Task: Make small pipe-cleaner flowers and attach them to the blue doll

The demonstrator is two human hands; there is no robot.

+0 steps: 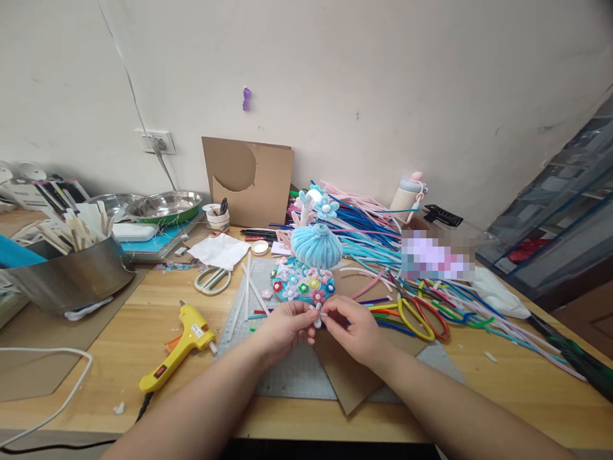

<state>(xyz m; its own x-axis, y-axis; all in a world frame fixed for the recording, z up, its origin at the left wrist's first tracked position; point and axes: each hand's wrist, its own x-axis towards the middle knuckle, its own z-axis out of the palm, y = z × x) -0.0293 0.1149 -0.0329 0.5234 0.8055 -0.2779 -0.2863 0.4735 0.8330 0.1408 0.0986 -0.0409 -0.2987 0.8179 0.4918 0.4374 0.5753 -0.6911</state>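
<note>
— While both forearms reach in over the worktop (pixel 507 399), how do the hands stand?

— Left hand (pixel 288 326): thumb and fingers pinched together on a small pale flower (pixel 318 318). Right hand (pixel 353 327): fingertips closed on its petals from the opposite side.

— Position of that flower?

— Held above the grey cutting mat (pixel 287 378), just in front of a light-blue base (pixel 290 291) set with small coloured flowers. Contact with the base: cannot tell from this angle.

— Above the base?

— One pleated blue ball (pixel 317 248); a larger blue flower (pixel 326 208) shows over its top.

— To the sides?

— Left: yellow glue gun (pixel 184 348) lying flat, nozzle pointing away; farther back, a white cloth (pixel 220 251). Right: yellow-handled scissors (pixel 424 336) among fuzzy coloured stems (pixel 368 220). Brown cardboard (pixel 349 380) lies on the mat, partly under the right hand.
</note>
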